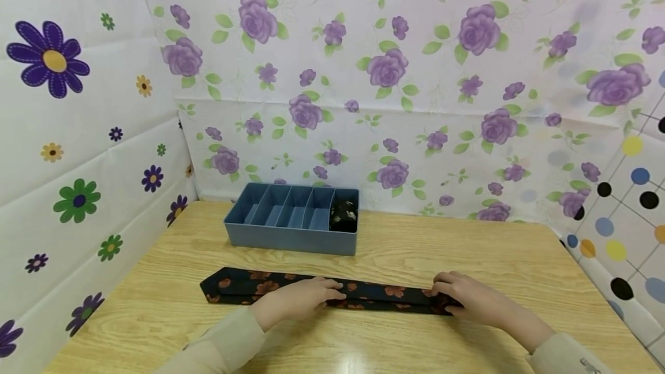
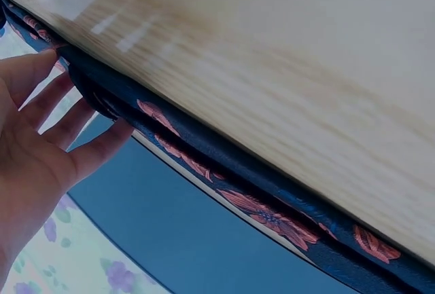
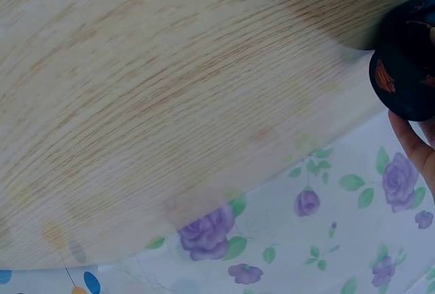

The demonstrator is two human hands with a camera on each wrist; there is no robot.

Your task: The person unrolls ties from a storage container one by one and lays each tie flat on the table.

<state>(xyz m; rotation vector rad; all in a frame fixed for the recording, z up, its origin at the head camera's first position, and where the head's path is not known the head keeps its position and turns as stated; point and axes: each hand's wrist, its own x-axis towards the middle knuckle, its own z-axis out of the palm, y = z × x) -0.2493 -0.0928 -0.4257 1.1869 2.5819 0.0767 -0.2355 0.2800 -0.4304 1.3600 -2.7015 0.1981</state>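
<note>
A dark necktie (image 1: 371,293) with orange-red flowers stretches across the table in the head view, its pointed wide end at the left and its right end rolled up. My right hand (image 1: 470,299) holds this roll, fingers and thumb curled about it; the right wrist view shows the roll (image 3: 397,80) at its right edge, with most of the hand out of frame. My left hand (image 1: 298,299) rests at the middle of the necktie with relaxed fingers. In the left wrist view its fingertips touch the necktie (image 2: 197,151).
Behind the necktie stands a blue-grey divided box (image 1: 291,241). Its rightmost compartment contains a dark rolled item (image 1: 344,215) with a pale pattern. The wooden table (image 1: 441,247) meets flowered cloth (image 1: 332,74) at the back and patterned sheets at both sides.
</note>
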